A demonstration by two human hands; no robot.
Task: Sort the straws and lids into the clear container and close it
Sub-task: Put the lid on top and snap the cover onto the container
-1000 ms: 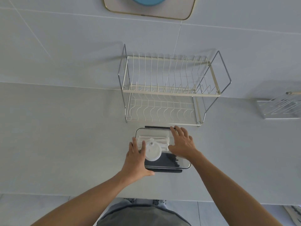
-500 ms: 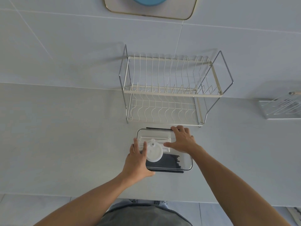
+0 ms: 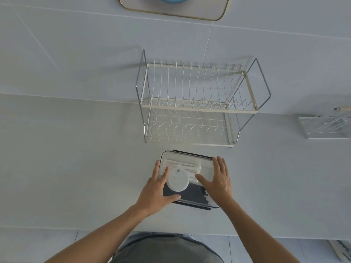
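Since a second ago the right hand (image 3: 218, 182) has slid from the far right corner of the clear rectangular plastic container (image 3: 206, 168) to its right side, and the left hand (image 3: 158, 188) has stayed on the left edge.

The pale grey worktop (image 3: 76, 158) carries everything. At its back stands the two-tier white wire dish rack (image 3: 193, 107); a smaller wire rack (image 3: 326, 126) sits well apart at the right edge. Just in front of the dish rack lies the container, its transparent cover in place with dark clip bars along the far and near edges. Inside, a bundle of black straws (image 3: 191, 195) fills the near part, white straws (image 3: 182, 165) the far part, and a round white drink lid (image 3: 178, 180) lies over both.

Both hands rest flat on the cover, fingers (image 3: 221, 164) straight and slightly spread, the left thumb lying along the near edge. Neither hand pinches anything.

The step in hand looks like seating the cover, so the task is nearly done. To do it well, press evenly at both sides so the cover drops level, then work round the corners. Whether the clip bars are latched cannot be told; each probably needs pushing down. The round lid may hold the cover up if it sits high.
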